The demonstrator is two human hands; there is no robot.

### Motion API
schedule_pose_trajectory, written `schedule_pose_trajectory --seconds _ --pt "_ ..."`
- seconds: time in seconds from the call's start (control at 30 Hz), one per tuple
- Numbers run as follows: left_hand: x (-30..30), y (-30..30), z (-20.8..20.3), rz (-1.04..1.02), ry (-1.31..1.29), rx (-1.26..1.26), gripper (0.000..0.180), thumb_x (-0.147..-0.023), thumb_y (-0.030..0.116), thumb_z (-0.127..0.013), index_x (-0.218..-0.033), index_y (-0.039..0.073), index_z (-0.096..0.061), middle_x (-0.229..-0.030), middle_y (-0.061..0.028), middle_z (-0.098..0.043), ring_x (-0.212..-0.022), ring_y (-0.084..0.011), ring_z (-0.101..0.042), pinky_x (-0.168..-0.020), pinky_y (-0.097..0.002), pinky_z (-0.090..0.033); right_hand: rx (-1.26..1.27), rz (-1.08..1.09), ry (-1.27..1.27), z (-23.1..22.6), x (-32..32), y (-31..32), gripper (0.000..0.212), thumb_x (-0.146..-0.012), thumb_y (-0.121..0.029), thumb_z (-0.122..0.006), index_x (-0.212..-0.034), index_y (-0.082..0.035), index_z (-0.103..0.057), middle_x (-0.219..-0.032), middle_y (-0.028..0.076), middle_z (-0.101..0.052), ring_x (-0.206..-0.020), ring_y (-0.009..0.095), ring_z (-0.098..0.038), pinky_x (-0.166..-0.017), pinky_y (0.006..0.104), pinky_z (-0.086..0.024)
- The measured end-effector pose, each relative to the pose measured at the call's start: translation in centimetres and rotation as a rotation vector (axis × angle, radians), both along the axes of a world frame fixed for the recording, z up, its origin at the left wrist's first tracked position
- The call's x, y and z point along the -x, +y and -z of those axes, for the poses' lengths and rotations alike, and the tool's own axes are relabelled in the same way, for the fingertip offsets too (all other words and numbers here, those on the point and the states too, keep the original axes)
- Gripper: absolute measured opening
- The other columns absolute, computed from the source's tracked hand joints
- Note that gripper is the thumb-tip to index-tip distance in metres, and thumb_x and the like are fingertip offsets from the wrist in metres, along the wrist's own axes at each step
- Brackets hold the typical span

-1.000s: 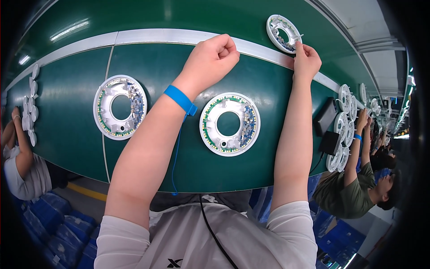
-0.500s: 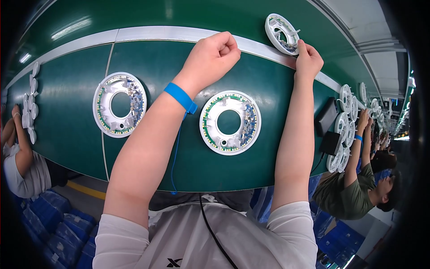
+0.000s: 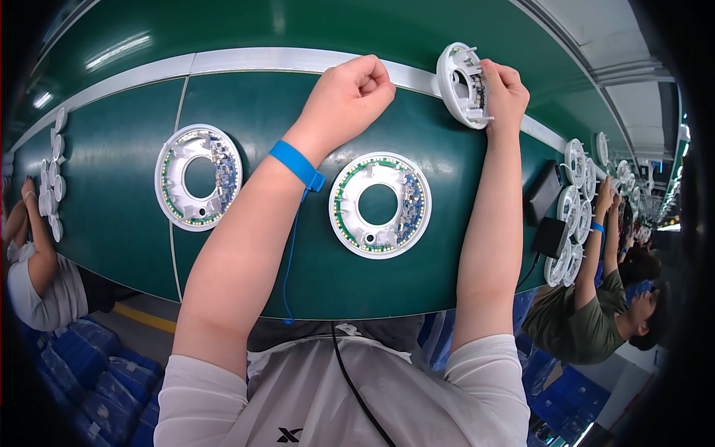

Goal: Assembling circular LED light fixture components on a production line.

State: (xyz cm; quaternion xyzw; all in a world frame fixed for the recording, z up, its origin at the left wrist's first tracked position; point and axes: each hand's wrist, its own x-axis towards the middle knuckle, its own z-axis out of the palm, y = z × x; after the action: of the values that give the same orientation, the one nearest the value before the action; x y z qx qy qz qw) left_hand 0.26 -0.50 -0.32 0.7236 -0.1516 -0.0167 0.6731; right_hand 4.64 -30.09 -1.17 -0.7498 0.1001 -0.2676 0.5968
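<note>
Right hand (image 3: 508, 97): upper right of the frame; thumb and fingers pinched together on the right side of a white ring housing.
Held ring housing (image 3: 448, 88): steeply tilted, its parts side and thin posts facing right; it shows over the pale strip, though contact with it cannot be told.
Left hand (image 3: 347, 95): upper middle, curled into a loose fist; whether anything is inside cannot be told.
Blue wristband (image 3: 296, 165): around the left wrist, a thin blue cord (image 3: 287, 279) hanging below.
Middle ring housing (image 3: 348, 205): lies flat at the centre, blue circuit board on its right side.
Left ring housing (image 3: 175, 177): lies flat, left of centre, just beside the left forearm.
Shirt mark (image 3: 289, 435): dark angular print on the white shirt (image 3: 335, 395), bottom centre; other lettering is too small to read.
Edges: the green surface (image 3: 112, 186) ends in a curve above the shirt; the pale strip (image 3: 275, 59) arcs across the top; a thin seam (image 3: 176, 134) runs down beside the left ring housing.
Room: green stretches lie between the middle ring housing and the right forearm, and from the left ring housing to the small white discs (image 3: 54, 179) at far left.
Right side: two black boxes (image 3: 548, 237) stand near stacked white rings (image 3: 571, 212).
</note>
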Motion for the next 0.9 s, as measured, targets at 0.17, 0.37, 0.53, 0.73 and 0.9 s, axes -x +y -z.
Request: schedule_pose_trajectory --seconds 0.17,0.37,0.53,0.73,0.9 --pt "0.0 0.1 0.3 0.006 -0.01 0.012 0.014 -0.089 0.013 -0.068 -0.083 0.003 -0.059 -0.06 0.0001 -0.055 -0.055 -0.008 -0.047 -0.054 -0.0263 -0.04 0.079 -0.121 0.008 -0.7 0.4 0.5 0.013 -0.085 -0.011 -0.082 -0.094 -0.002 -0.08 -0.106 0.003 -0.058 -0.102 0.012 -0.055 -0.084 0.0258 -0.046" --pt "0.1 0.2 -0.2 0.021 0.014 -0.001 0.009 -0.093 0.007 -0.068 -0.091 0.003 -0.06 -0.078 0.0047 -0.058 -0.064 -0.0011 -0.047 -0.058 -0.02 -0.039 0.156 -0.396 0.023 -0.8 0.6 0.9 0.012 -0.083 -0.011 -0.082 -0.093 -0.004 -0.08 -0.105 0.001 -0.057 -0.102 0.012 -0.055 -0.084 0.0257 -0.045" --pt "0.5 0.5 -1.0 0.031 -0.178 -0.084 0.019 -0.082 0.01 -0.074 -0.099 0.006 -0.067 -0.099 -0.0032 -0.061 -0.083 -0.0114 -0.055 -0.072 -0.0272 -0.046 0.348 -0.47 0.027 -1.1 0.8 2.5 0.012 -0.08 -0.014 -0.084 -0.09 -0.01 -0.081 -0.105 0.002 -0.061 -0.105 0.017 -0.055 -0.087 0.0307 -0.046" --pt "1.3 -0.1 -0.7 0.207 -0.413 -0.233 0.045 -0.071 0.019 -0.082 -0.115 0.015 -0.073 -0.145 -0.013 -0.048 -0.138 -0.034 -0.041 -0.113 -0.0447 -0.037 0.335 -0.585 0.068 -1.4 1.2 5.1 0.019 -0.079 -0.015 -0.084 -0.097 -0.009 -0.079 -0.105 0.004 -0.065 -0.101 0.018 -0.063 -0.087 0.0312 -0.052" --pt "1.3 -0.3 -0.6 0.208 -0.45 -0.295 0.048 -0.069 0.025 -0.085 -0.115 0.019 -0.073 -0.154 -0.0159 -0.041 -0.14 -0.0389 -0.04 -0.116 -0.0484 -0.034 0.1 -0.548 0.109 -1.6 1.0 5.0 0.028 -0.091 -0.014 -0.073 -0.116 -0.001 -0.071 -0.105 0.006 -0.071 -0.099 0.014 -0.064 -0.086 0.0294 -0.053"
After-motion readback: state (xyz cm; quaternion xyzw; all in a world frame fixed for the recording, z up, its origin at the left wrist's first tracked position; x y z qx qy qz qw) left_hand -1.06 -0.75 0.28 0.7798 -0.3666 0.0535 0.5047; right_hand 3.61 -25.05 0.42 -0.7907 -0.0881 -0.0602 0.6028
